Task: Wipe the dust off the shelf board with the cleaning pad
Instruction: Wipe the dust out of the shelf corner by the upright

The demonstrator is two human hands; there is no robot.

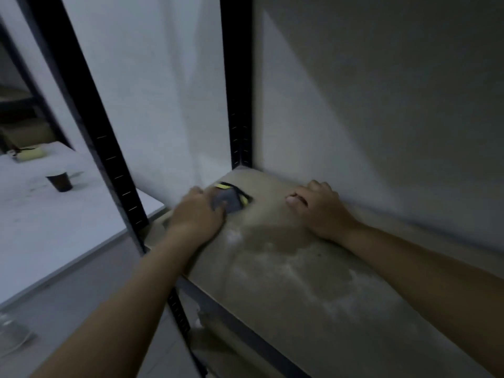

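The left hand [197,214] lies palm down on the cleaning pad [230,199], fingers spread over its near side and pressing it flat to the shelf board [300,282]. The pad is grey with a black and yellow edge, and it sits at the far left corner of the board, close to the black rear upright [237,91] of the rack. The right hand [319,208] rests on the same board just beside the back wall [381,105], its fingers curled loosely under and holding nothing; it is well apart from the pad. Pale dust streaks and blotches cover the nearer stretch of the board, while the patch between the two hands looks darker and cleaner. The front upright [109,148] leans across the left side. Beyond it stands a white desk [54,227] with a dark cup [60,181] on it.
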